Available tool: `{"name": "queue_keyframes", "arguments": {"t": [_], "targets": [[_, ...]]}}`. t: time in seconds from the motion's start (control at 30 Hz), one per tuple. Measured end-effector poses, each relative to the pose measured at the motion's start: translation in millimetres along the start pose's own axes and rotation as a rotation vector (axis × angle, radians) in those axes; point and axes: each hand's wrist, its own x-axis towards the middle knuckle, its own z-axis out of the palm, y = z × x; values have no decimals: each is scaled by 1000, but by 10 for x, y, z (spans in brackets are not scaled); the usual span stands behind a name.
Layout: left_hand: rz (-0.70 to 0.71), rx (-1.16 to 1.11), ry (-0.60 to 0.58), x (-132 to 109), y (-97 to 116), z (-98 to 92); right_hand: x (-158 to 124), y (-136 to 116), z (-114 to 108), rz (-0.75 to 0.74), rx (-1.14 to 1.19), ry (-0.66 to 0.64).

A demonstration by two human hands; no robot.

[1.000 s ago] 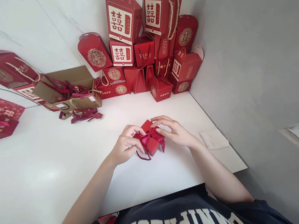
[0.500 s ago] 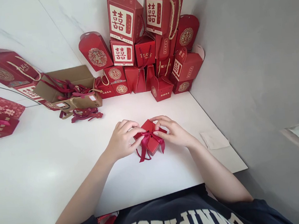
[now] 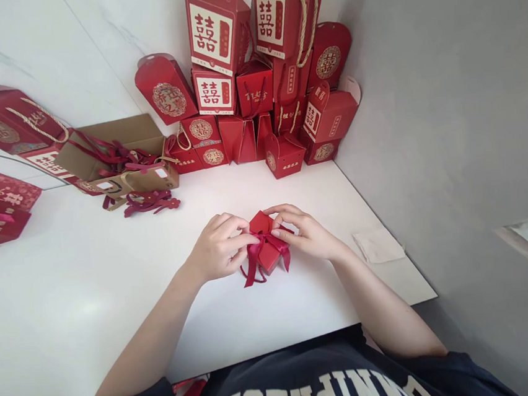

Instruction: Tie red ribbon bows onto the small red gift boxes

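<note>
A small red gift box [image 3: 269, 260] sits on the white table in front of me. A dark red ribbon [image 3: 252, 267] is tied in a bow across its top, both tails hanging down the near side. My left hand [image 3: 222, 247] pinches the bow's left part between thumb and fingers. On the other side, my right hand [image 3: 305, 234] has its thumb and bent fingers on the bow's right loop. A twisted red cord handle [image 3: 259, 280] lies against the table at the box's near left. Fingers partly hide the loops.
Red gift boxes [image 3: 213, 36] stand stacked along the back wall. An opened cardboard box [image 3: 143, 180] holds dark red ribbons, and more ribbons [image 3: 151, 202] lie before it. A red box [image 3: 0, 220] is at far left. A white tissue [image 3: 379, 246] lies near the right edge.
My left fingers have shifted slightly on the left part of the bow. My right hand and the gift box stay almost in place.
</note>
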Motion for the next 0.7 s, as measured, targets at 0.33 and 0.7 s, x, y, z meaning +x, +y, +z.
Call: {"name": "queue_keyframes", "arguments": {"t": [0.33, 0.7], "targets": [[63, 223, -89, 92, -63, -75, 0, 32, 10, 7, 38, -3], [-245, -475, -163, 146, -153, 110, 57, 65, 33, 72, 191, -46]]}}
